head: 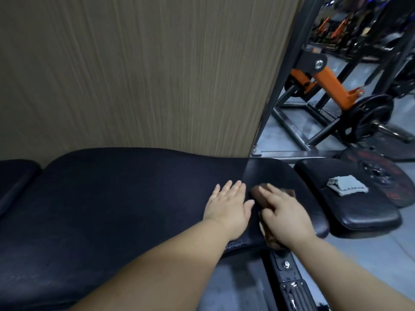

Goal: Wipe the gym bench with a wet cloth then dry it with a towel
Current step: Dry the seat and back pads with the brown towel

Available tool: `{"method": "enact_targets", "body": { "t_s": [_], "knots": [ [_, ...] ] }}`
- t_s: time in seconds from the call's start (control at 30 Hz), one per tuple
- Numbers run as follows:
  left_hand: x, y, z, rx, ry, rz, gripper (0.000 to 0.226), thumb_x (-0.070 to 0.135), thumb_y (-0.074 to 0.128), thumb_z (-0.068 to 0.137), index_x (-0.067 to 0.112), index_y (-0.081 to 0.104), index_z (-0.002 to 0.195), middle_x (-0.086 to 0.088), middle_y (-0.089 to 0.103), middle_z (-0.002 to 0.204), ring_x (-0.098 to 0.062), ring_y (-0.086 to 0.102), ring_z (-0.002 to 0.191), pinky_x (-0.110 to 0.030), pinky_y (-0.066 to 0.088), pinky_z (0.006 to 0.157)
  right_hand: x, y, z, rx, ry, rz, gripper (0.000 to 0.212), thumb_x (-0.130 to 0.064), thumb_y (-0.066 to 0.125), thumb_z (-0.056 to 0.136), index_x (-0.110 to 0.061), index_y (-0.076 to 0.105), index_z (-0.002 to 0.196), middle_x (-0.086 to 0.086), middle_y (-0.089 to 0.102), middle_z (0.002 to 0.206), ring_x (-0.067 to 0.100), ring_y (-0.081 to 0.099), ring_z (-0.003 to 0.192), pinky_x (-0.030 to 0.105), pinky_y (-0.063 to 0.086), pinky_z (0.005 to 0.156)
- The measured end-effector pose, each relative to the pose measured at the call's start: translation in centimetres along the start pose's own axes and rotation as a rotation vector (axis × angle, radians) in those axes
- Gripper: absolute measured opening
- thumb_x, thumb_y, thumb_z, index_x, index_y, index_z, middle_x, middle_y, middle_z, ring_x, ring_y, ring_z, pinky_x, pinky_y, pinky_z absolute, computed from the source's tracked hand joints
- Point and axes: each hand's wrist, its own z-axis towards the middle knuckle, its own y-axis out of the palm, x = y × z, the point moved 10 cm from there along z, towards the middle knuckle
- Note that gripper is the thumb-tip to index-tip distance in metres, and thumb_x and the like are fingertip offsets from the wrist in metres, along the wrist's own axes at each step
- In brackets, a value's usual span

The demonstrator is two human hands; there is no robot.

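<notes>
1. Down on the long back pad of the gym bench (112,198), my left hand (226,207) lay flat, its fingers (229,187) straight and close together, holding nothing.
2. Just beside it, my right hand (285,214) pressed a brown cloth (256,193) onto the pad's right end, the fingers spread nearly flat over it rather than gripping.
3. A folded grey towel (347,185) sat on the separate seat pad (359,216), well apart from both hands.
4. A weight plate (386,176) lay on the floor beyond that pad, and a wood-grain panel (134,75) stood behind the bench.
</notes>
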Motion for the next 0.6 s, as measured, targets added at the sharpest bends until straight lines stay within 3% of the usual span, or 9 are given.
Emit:
{"method": "enact_targets", "body": {
  "t_s": [0.3,0.6],
  "knots": [
    [-5.2,-1.7,-1.5,-0.04,-0.055,0.105,0.053,0.042,0.012,0.104,0.03,0.001,0.155,0.011,-0.007,0.162,-0.015,-0.011,0.149,-0.046,-0.01,0.119,-3.2,0.9,-0.7,0.0,-0.042,-0.017,0.056,-0.015,0.046,0.088,-0.031,0.045,0.142,-0.009,0.031,0.155,0.009,0.026,0.142,0.025,0.016,0.117],
    [-5.2,-1.7,-1.5,0.049,-0.057,0.042,0.058,0.045,0.013,0.103,0.023,0.001,0.156,0.012,-0.007,0.162,-0.011,-0.014,0.148,-0.043,-0.012,0.12,-3.3,1.0,9.7,0.013,0.039,0.003,0.052,-0.022,0.046,0.092,-0.032,0.044,0.142,-0.011,0.03,0.155,0.014,0.027,0.142,0.028,0.018,0.115]
  ]
}}
